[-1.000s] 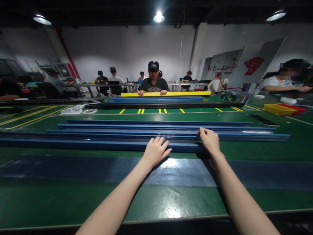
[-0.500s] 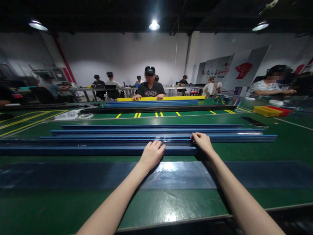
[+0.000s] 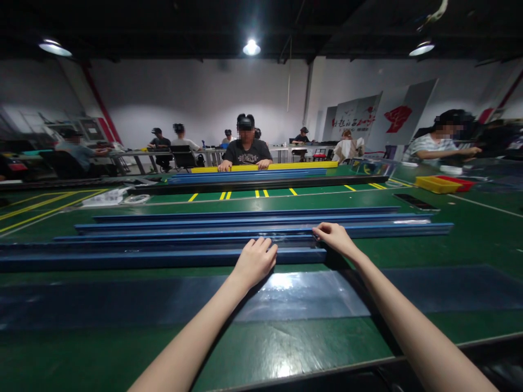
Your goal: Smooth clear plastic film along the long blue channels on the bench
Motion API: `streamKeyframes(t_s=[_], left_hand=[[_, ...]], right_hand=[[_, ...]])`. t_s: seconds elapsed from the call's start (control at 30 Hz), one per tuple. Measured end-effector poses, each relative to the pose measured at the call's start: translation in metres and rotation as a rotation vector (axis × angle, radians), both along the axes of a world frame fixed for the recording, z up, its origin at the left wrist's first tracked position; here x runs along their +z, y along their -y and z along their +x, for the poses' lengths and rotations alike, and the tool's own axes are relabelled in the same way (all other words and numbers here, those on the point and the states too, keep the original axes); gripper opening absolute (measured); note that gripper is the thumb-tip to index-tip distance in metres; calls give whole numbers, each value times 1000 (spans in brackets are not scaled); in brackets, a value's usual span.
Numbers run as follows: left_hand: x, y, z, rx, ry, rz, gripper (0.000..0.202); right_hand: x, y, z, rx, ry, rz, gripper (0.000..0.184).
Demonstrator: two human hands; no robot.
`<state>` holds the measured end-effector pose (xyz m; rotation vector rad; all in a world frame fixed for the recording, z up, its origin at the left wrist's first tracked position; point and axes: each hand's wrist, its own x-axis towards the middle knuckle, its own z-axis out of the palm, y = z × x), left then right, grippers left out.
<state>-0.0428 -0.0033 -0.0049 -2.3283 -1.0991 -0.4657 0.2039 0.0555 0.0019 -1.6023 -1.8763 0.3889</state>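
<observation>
Several long blue rails (image 3: 163,239) lie side by side across the green table (image 3: 286,348). My left hand (image 3: 254,261) rests on the nearest blue rail (image 3: 122,260), fingers curled over its top edge. My right hand (image 3: 335,238) sits at that rail's right end, fingertips pinched on a clear film (image 3: 286,238) that lies over the rails. A strip of clear plastic film (image 3: 302,296) lies flat on the table between me and the rails.
Across the table a person sits with hands on a yellow rail (image 3: 265,166) above more blue rails (image 3: 249,175) and a black rail (image 3: 261,184). Yellow and red trays (image 3: 443,184) and a black flat object (image 3: 413,201) lie at right. Other people work at tables behind.
Both hands stay on the nearest rail and its film; my right hand has shifted slightly left. The view has tilted and drifted, so the rails appear lower and further left.
</observation>
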Motion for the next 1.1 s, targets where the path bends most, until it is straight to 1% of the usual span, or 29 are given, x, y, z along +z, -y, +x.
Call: streamKeyframes(t_s=[0.13,0.27,0.33,0.43,0.53,0.6,0.7,0.8,0.9,1.1], left_hand=[[1,0,5,-23,-18,5,14],[-1,-3,11,-50,-19,7,12],[-2,-4,15,-61,-17,9,11],[-4,-6,20,-72,-11,16,10],[-6,-8,26,-85,-6,26,10],[-7,-9,28,-95,-3,34,9],[-8,-8,29,-98,10,38,9],[-8,-7,27,-81,30,32,9],[-6,-6,23,-65,40,30,11],[-3,-4,10,-13,56,5,22]], right_hand=[[-4,0,5,40,-105,-37,30],[-14,-5,9,31,-265,-70,35],[-21,-7,10,34,-390,-88,36],[-30,-7,12,68,-618,-157,35],[-35,-7,14,73,-735,-217,35],[-35,-6,15,63,-731,-210,35],[-33,-4,15,73,-636,-187,39],[-30,0,14,142,-499,-206,42],[-28,3,14,208,-385,-189,42],[-32,1,19,234,-387,-191,39]])
